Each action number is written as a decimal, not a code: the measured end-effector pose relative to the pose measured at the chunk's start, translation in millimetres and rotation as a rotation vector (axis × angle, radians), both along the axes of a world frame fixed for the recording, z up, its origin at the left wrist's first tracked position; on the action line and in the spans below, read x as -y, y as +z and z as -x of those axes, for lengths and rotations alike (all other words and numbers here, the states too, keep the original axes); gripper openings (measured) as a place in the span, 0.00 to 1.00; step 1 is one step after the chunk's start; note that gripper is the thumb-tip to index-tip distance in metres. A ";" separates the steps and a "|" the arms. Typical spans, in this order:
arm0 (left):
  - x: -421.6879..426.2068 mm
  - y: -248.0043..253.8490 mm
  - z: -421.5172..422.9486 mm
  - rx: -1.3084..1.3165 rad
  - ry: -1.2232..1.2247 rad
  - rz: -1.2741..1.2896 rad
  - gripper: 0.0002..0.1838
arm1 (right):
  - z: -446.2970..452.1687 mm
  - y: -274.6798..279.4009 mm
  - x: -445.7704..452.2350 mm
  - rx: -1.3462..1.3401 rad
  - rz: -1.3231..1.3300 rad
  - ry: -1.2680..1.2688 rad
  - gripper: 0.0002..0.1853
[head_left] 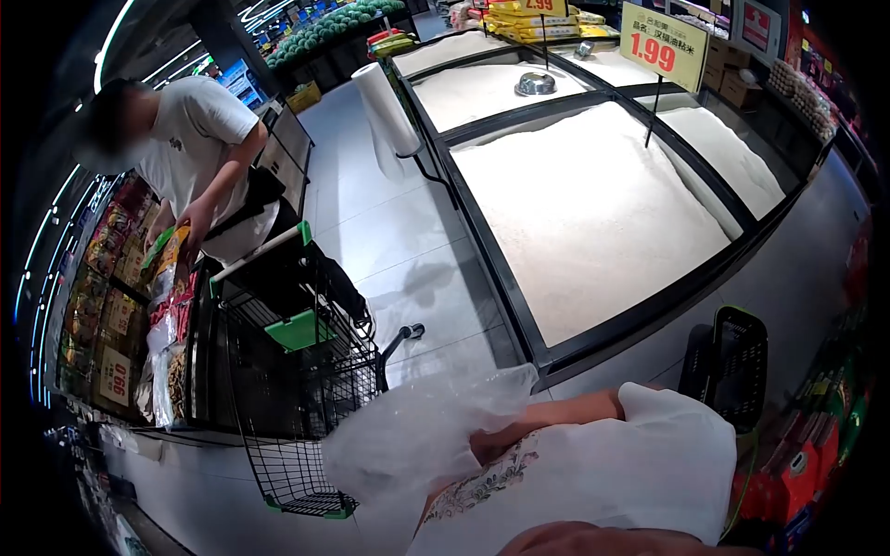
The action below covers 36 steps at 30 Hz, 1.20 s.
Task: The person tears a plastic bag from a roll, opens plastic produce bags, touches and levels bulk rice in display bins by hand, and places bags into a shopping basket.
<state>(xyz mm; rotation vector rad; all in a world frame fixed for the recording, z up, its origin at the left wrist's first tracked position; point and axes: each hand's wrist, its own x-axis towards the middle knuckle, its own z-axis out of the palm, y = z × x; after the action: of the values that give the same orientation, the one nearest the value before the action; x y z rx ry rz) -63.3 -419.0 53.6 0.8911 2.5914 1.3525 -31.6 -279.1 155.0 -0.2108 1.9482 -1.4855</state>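
Note:
My right hand (485, 445) is at the near end of a translucent plastic bag (408, 431), which spreads out loosely to its left. The bag appears gripped, though its film hides most of the fingers. Behind the bag stands a black wire shopping cart (297, 445) with green trim. Only a forearm shows at the bottom edge, below my white shirt with its floral print; my left hand is out of frame.
Black-framed bins of white rice (593, 204) fill the right, with a price sign (663, 46). A plastic bag roll (385, 107) stands at their corner. A person (199, 157) handles packages at a shelf. A black basket (728, 366) is at right.

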 end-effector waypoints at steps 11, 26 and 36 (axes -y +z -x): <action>2.4 -39.9 115.5 0.826 0.113 -0.819 0.21 | 143.0 -61.8 -1.3 -0.892 0.206 0.048 0.14; -66.6 13.2 284.2 0.953 0.061 -0.899 0.18 | 185.0 -114.0 -87.9 -0.233 -0.224 -0.389 0.23; -53.4 52.3 382.3 0.916 -0.130 -0.875 0.21 | 300.9 -102.4 -48.6 -0.221 -0.142 -0.369 0.19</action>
<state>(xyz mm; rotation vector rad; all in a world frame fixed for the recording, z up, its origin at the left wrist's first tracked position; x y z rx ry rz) -445.6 -365.7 105.9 0.3015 1.2304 2.1812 -332.5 -230.5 52.7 0.0549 2.3590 -1.5970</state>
